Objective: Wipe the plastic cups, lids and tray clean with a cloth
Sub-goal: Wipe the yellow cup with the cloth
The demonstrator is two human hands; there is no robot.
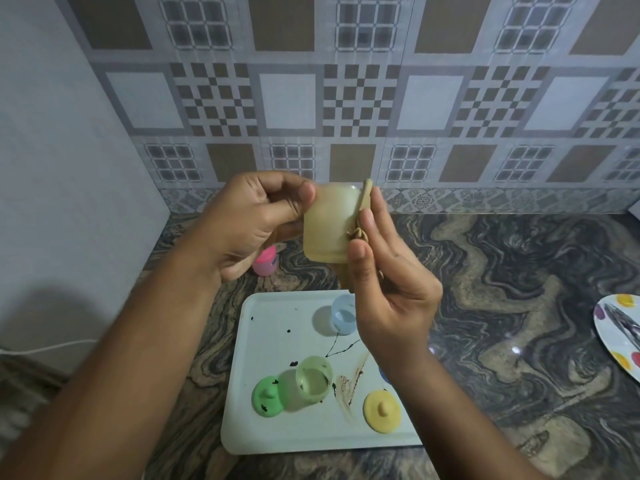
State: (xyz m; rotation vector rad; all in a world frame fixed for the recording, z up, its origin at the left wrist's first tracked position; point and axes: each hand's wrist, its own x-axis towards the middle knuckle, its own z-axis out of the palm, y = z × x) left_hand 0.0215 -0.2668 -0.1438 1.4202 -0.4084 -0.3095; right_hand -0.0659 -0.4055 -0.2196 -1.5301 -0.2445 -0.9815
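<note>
Head view: marbled stone counter [502, 271], patterned tile wall [415, 98] behind. Above the white tray [277, 431] is the yellow cup [327, 226], long axis near upright, mouth direction unclear. The left hand [242, 230] pinches the cup's side; the right hand [391, 289] grips a tan cloth [365, 199] against the cup.

1. Countertop [502, 306]: stone, with swirling veins of brown, grey and black; it spans the near and middle ground.
2. Tiled wall [346, 98]: at the far side, a patchwork of plain brown squares, plain pale squares, checkerboards and grid-pattern panels.
3. Border strip [485, 200]: a narrow band of ornamental tiles where the wall meets the counter.
4. Plain wall [69, 168]: pale and unpatterned, on the left.
5. White cable [52, 348]: thin, running along the near left.
6. Plate [604, 332]: white with yellow, purple and red dots, on the counter at the right, cut off by the edge. A dark item [623, 323] lies on it, too blurred to identify.
</note>
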